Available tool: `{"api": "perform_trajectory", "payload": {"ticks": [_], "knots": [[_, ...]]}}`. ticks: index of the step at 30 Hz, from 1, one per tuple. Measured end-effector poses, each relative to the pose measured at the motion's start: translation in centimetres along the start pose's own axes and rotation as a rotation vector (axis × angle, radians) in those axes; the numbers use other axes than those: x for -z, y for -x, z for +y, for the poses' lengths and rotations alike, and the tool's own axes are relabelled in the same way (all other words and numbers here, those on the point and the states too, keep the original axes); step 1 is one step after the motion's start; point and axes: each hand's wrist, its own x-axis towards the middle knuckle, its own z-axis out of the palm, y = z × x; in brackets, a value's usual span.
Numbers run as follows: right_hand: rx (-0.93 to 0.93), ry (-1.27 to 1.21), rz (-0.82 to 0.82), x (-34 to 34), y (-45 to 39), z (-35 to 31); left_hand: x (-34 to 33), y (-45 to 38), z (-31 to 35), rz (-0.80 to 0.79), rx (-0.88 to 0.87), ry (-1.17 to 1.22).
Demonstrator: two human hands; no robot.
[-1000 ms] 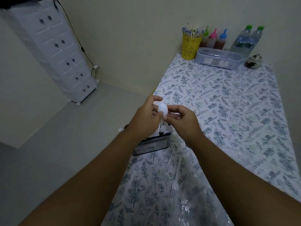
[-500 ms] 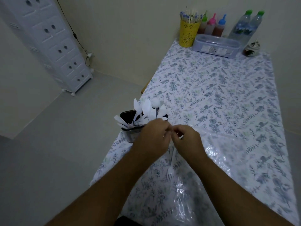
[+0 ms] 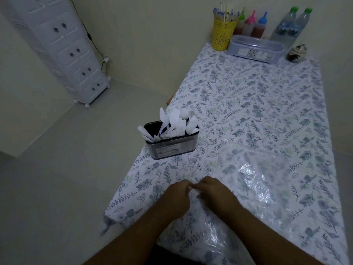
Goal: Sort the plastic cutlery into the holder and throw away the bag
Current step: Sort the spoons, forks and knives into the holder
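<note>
Both hands, left hand [image 3: 178,197] and right hand [image 3: 214,194], are lower and nearer the table edge than 1 s ago, off the holder [image 3: 172,144], now pinching a white fork [image 3: 193,194] between them.

No readable text anywhere

The holder [image 3: 172,144] carries a pale label on its front with a short word at the top left and rows of small print, all too blurred to read. The clear box [image 3: 254,48] at the far end of the bench has a sticker with a dark pattern, also illegible.
</note>
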Motion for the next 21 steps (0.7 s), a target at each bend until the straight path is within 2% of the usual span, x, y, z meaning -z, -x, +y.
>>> {"api": "perform_trajectory", "payload": {"ticks": [4,8,13,21], "knots": [[0.040,-0.195,0.434,3.8,-1.0,-2.4,3.0,0.2,2.9,0.219,-0.160,0.124],[0.001,-0.403,0.666,10.3,-2.5,-6.2,8.2,0.6,6.9,0.450,-0.329,0.291],[0.026,-0.629,0.743,16.9,-5.6,-10.0,14.5,-0.8,10.1,0.641,-0.430,0.339],[-0.033,-0.711,0.682,18.6,-10.5,-10.6,18.0,-4.4,9.4,0.678,-0.423,0.339]]}}
